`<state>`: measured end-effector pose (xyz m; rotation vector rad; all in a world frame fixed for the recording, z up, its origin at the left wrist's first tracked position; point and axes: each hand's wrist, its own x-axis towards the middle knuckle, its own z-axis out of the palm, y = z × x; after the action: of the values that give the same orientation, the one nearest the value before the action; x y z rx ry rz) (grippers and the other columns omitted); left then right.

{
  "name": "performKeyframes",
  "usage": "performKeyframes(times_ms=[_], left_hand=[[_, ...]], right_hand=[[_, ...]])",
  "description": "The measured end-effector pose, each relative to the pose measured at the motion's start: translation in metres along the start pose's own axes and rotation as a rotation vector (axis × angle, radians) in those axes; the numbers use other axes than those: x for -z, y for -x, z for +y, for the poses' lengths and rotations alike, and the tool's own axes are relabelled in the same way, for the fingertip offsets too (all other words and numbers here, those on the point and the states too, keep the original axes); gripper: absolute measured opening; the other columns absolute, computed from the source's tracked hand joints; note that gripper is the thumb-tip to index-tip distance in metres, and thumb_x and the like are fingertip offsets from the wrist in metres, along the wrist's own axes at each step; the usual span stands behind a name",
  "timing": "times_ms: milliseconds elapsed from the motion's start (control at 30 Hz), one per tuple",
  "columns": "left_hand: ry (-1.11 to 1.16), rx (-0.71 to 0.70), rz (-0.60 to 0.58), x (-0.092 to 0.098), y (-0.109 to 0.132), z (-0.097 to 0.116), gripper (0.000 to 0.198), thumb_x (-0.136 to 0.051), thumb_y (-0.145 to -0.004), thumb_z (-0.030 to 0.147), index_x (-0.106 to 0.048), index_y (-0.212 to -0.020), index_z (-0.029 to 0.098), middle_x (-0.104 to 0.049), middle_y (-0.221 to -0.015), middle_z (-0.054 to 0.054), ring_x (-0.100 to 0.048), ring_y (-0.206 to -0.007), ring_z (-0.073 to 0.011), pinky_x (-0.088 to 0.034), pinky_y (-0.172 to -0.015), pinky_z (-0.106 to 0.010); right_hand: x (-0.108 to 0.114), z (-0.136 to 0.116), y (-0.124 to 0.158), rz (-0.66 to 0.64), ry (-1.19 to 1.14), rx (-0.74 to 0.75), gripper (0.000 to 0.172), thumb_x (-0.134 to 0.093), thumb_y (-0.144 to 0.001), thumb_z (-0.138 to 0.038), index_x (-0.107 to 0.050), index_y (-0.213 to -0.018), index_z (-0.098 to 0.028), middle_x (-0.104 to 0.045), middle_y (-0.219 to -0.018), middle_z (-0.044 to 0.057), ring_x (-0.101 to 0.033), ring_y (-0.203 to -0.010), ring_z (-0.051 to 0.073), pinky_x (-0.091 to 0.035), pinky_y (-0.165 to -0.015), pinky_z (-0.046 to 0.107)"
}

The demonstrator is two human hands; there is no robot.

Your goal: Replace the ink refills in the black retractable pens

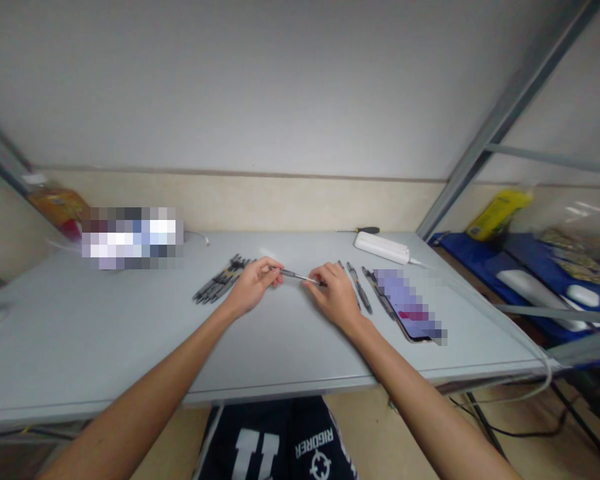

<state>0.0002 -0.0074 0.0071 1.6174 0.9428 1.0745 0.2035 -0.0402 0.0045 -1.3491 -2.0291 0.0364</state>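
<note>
"Left hand [253, 287] first: what has it got?"

"I see thumb and fingers pinched on one end of a slim dark pen with a thin silvery middle [301, 277]. The right hand [334, 288] has its fingertips on the other end, so the pen is held between the two, over the smooth grey table [280, 350]."

"What crowds them?"

"Beside the left hand I have a slanting row of dark grey-barrelled pens [215, 287], side by side, partly hidden by that hand. Just past the right hand lies a loose dark pen [360, 288], with another half covered by the hand. One more dark pen [379, 293] runs along a flat phone with a pixelated violet screen [405, 301]."

"Farther out?"

"Toward the back right, a white oblong plastic device with a pale cable [381, 248], and behind it a thin screwdriver with a black-and-yellow handle [367, 230]. At left, pixelation blocks my view beside a white-capped clear bottle [60, 203]."

"Containers?"

"That bottle shows amber contents. At right, by a blue surface [523, 252], a clear plastic bag [577, 220] has something brownish in it, too blurred to name. A bright yellow packet [500, 213] sits near it."
</note>
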Motion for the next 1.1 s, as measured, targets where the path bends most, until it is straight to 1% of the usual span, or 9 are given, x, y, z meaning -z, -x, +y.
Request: performKeyframes(times_ms=[167,267,333,433,533,633,833,967,1100], left_hand=[[0.216,0.054,0.059,0.002,-0.002,-0.002,0.028,-0.065,-0.072,0.039,-0.060,-0.084,0.013,-0.061,-0.063,0.000,-0.053,-0.059,-0.0102,-0.040,-0.060,-0.024],[0.278,0.096,0.098,0.002,-0.003,-0.003,0.029,-0.066,-0.070,0.040,-0.059,-0.079,0.013,-0.059,-0.061,0.000,-0.052,-0.058,-0.0101,-0.040,-0.060,-0.024],[0.244,0.091,0.115,0.003,-0.004,-0.003,0.030,-0.064,-0.071,0.043,-0.058,-0.076,0.014,-0.059,-0.061,-0.001,-0.052,-0.057,-0.0105,-0.040,-0.059,-0.025],[0.076,0.041,0.122,0.003,-0.003,-0.002,0.031,-0.057,-0.076,0.046,-0.054,-0.070,0.016,-0.057,-0.059,0.000,-0.050,-0.055,-0.0104,-0.038,-0.058,-0.024],[-0.174,0.002,0.123,0.003,-0.001,0.001,0.038,-0.047,-0.082,0.049,-0.047,-0.060,0.018,-0.047,-0.051,0.004,-0.041,-0.048,-0.0091,-0.031,-0.051,-0.023],[-0.302,0.015,0.129,0.002,0.001,0.006,0.045,-0.041,-0.084,0.051,-0.040,-0.052,0.019,-0.038,-0.047,0.004,-0.033,-0.045,-0.0094,-0.025,-0.048,-0.025],[-0.266,0.077,0.156,0.002,0.000,0.004,0.046,-0.040,-0.083,0.054,-0.035,-0.052,0.020,-0.035,-0.045,0.005,-0.028,-0.044,-0.0090,-0.022,-0.047,-0.026],[-0.269,0.053,0.161,0.003,-0.001,-0.002,0.045,-0.038,-0.084,0.052,-0.036,-0.053,0.020,-0.036,-0.046,0.005,-0.029,-0.045,-0.0094,-0.022,-0.048,-0.026],[-0.254,0.061,0.163,0.004,-0.001,-0.004,0.046,-0.038,-0.083,0.054,-0.035,-0.052,0.020,-0.036,-0.045,0.005,-0.029,-0.044,-0.0095,-0.023,-0.047,-0.026]], right_hand=[[0.004,0.001,-0.001,-0.042,-0.272,-0.220,0.034,-0.045,-0.087,-0.041,-0.065,-0.078,-0.016,-0.057,-0.056,-0.001,-0.049,-0.052,0.013,-0.035,-0.056,0.024],[0.004,0.002,-0.002,-0.020,-0.380,-0.240,0.032,-0.046,-0.086,-0.038,-0.065,-0.073,-0.016,-0.060,-0.060,0.001,-0.051,-0.055,0.013,-0.037,-0.056,0.024],[0.002,0.003,-0.002,0.014,-0.448,-0.231,0.023,-0.054,-0.080,-0.036,-0.065,-0.081,-0.016,-0.063,-0.071,0.002,-0.053,-0.061,0.014,-0.039,-0.057,0.023],[0.001,0.006,-0.002,0.052,-0.507,-0.238,0.020,-0.061,-0.073,-0.030,-0.062,-0.088,-0.017,-0.062,-0.081,0.003,-0.052,-0.064,0.013,-0.041,-0.055,0.023],[0.001,0.007,-0.002,0.060,-0.521,-0.231,0.017,-0.062,-0.071,-0.027,-0.061,-0.085,-0.017,-0.060,-0.082,0.003,-0.051,-0.067,0.013,-0.041,-0.055,0.022],[0.002,0.006,-0.003,0.060,-0.509,-0.210,0.011,-0.062,-0.071,-0.026,-0.061,-0.078,-0.018,-0.058,-0.081,0.003,-0.051,-0.071,0.014,-0.041,-0.055,0.022],[0.002,0.003,-0.003,-0.003,-0.647,-0.282,0.029,-0.064,-0.072,-0.037,-0.060,-0.092,-0.017,-0.059,-0.078,0.002,-0.050,-0.061,0.011,-0.040,-0.051,0.021],[0.002,0.003,-0.003,-0.076,-0.675,-0.330,0.034,-0.047,-0.084,-0.044,-0.063,-0.084,-0.015,-0.057,-0.060,0.000,-0.045,-0.048,0.009,-0.037,-0.047,0.021],[0.001,0.005,-0.003,-0.079,-0.677,-0.320,0.032,-0.049,-0.082,-0.042,-0.063,-0.076,-0.014,-0.055,-0.054,-0.001,-0.045,-0.047,0.010,-0.036,-0.046,0.021]])
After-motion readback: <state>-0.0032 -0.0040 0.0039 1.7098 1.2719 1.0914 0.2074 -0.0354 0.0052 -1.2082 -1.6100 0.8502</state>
